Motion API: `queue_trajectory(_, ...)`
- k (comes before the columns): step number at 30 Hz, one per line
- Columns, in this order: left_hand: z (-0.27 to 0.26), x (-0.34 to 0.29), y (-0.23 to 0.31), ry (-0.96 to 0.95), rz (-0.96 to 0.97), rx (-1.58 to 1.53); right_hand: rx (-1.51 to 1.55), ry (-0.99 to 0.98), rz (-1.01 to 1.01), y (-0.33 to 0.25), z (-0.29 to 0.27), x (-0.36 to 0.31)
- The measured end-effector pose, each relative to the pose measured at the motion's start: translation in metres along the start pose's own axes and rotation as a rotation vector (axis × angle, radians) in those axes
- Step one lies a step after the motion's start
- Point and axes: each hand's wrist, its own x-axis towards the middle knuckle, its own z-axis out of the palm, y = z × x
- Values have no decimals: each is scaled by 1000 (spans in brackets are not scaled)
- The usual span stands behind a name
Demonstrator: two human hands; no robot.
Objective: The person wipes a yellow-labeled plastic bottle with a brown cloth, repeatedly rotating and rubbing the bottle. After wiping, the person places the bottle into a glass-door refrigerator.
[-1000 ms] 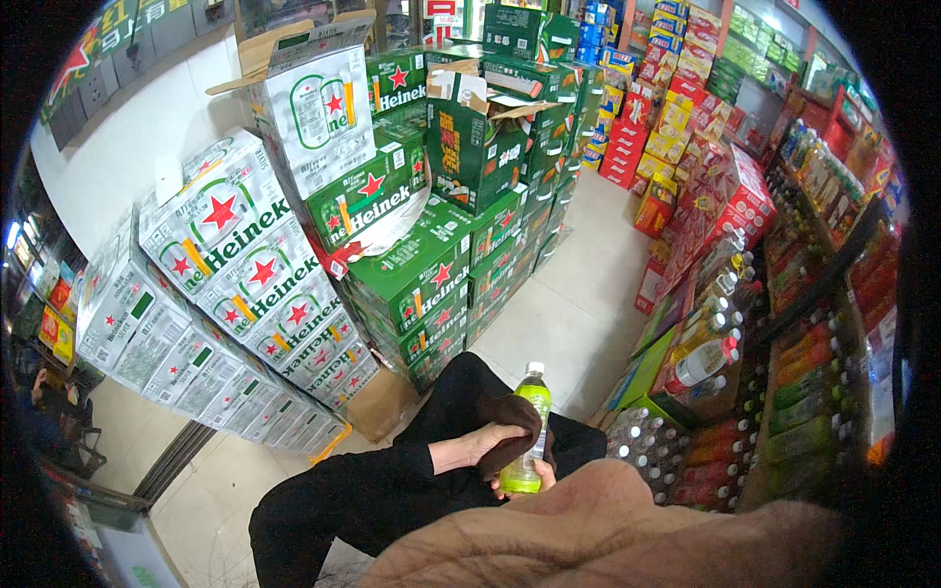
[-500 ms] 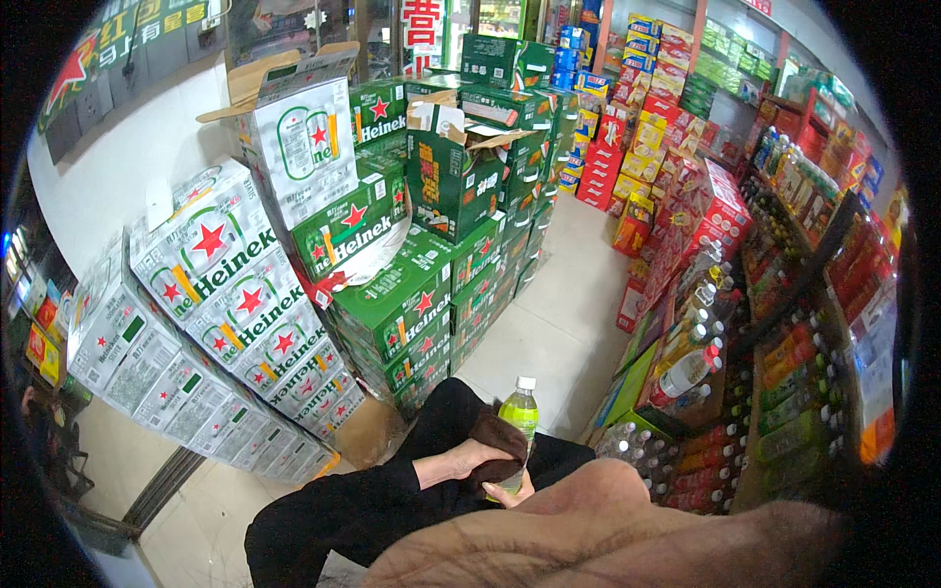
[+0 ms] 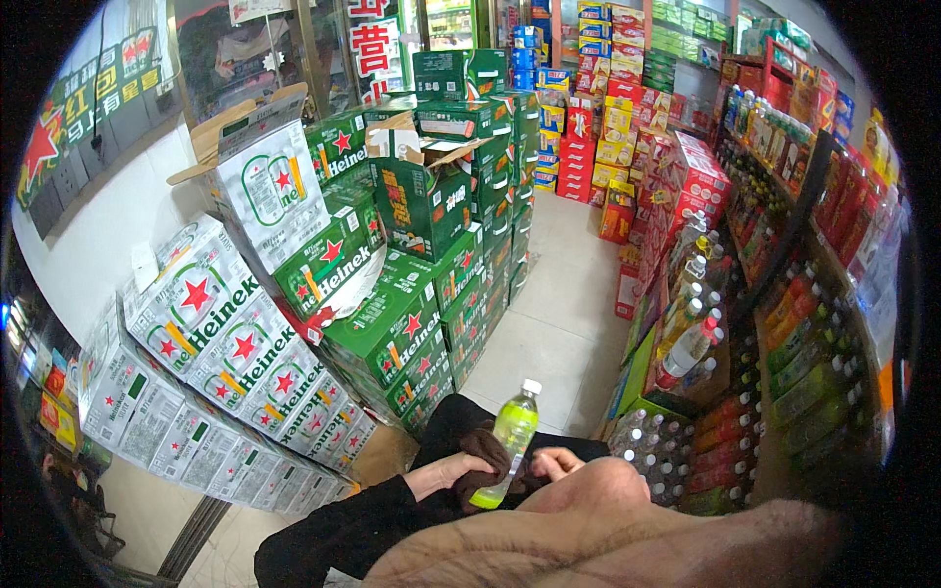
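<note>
A capped clear plastic bottle of yellow-green drink [image 3: 516,431] tilts with its white cap up and to the right, above dark cloth at the lower middle. My left hand [image 3: 453,472] is closed around a brown cloth [image 3: 480,478] that wraps the bottle's left side, gripping the bottle through it. Just right of the bottle, my right hand [image 3: 557,462] has its fingers curled in, apart from the bottle's upper part. Whatever those fingers may hold is hidden. A bit of brown cloth shows between the bottle and this hand.
Stacked white beer cartons [image 3: 230,343] stand at left, green cartons [image 3: 392,333] ahead of me, some with open flaps. On the right, shelves [image 3: 784,323] hold many drink bottles; shrink-wrapped bottles [image 3: 652,456] sit low beside me. Tiled floor [image 3: 559,284] runs between them.
The bottle has tilted to the right. My right hand has left its lower part and moved up and right, fingers now curled. The head view has shifted slightly.
</note>
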Motion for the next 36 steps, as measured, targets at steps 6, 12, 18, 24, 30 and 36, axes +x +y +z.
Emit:
queue_trajectory(6, 66, -12, 34, 69, 30, -39, 716, -244, -148, -25, 1, 8)
queue_trajectory(12, 69, -25, 35, 158, 56, -99, 801, -93, -55, 5, -6, 28)
queue_trajectory(18, 69, -17, 25, 130, 69, -198, 697, 111, -177, -12, -26, 28)
queue_trajectory(24, 58, 0, 29, 189, 162, -458, 370, 21, -323, -23, -17, 10)
queue_trajectory(30, 35, 19, 46, 286, 279, -794, -8, -72, -589, 1, 29, 3)
queue_trajectory(36, 67, 12, 45, 29, 183, -656, -670, 30, -855, 25, 49, 4)
